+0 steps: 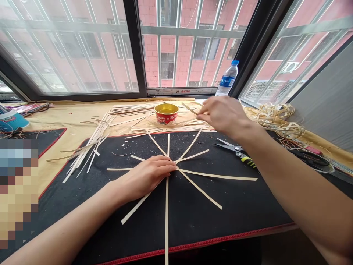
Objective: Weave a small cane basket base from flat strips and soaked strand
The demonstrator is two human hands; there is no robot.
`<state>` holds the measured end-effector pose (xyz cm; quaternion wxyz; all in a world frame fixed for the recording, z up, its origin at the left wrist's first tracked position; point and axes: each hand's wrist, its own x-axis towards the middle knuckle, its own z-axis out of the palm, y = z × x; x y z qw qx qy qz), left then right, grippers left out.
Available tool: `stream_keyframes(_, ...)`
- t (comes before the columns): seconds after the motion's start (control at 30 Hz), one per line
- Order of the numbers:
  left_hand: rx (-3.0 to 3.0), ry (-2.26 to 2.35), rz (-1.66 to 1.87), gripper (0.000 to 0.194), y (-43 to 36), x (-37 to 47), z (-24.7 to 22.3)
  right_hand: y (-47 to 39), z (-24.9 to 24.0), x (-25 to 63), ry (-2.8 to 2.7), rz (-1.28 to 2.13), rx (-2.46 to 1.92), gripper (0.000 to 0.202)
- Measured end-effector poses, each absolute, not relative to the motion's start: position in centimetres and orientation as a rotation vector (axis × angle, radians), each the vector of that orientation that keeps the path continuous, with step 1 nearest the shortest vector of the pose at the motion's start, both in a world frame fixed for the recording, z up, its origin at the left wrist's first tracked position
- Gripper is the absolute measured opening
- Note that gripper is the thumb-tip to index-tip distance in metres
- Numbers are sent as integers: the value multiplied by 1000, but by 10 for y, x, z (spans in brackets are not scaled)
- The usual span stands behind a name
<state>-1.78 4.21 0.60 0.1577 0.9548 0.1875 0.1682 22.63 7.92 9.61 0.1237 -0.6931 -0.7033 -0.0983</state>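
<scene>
Flat, pale bamboo strips [215, 175] cross and fan out like spokes on the black mat. My left hand [150, 172] covers their crossing point, fingers together and holding the strips down; the centre itself is hidden beneath it. Raised above the far edge of the mat, my right hand [220, 114] pinches a thin bamboo strip [189, 109] whose end sticks out to the left. Just beyond that end stands a red and gold tub [167, 115]. Scissors [230, 146] with yellow-green on the handles lie open below my right wrist.
Loose strips [89, 147] lie in a pile at the left, more along the back. Coiled strips [275, 114] sit at the right. A water bottle [227, 80] stands by the window. The black mat [132, 232] has a red edge. A blue tub [12, 121] is far left.
</scene>
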Motion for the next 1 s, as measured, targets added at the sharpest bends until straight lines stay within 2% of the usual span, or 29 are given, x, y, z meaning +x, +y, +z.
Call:
stream_keyframes(0.17, 2739, 528, 466, 30, 40, -18, 9, 140, 111, 187, -2194, -324, -1919, 17)
stream_keyframes(0.37, 2748, 546, 448, 29, 39, -19, 9, 175, 98, 169, -2317, -317, -1911, 20)
stream_keyframes(0.6, 2752, 549, 459, 28, 39, -19, 7, 199, 84, 168, -2437, -266, -1994, 33)
stream_keyframes(1.0, 2748, 572, 449, 29, 38, -20, 4, 247, 71, 151, -2651, 52, -2053, 30)
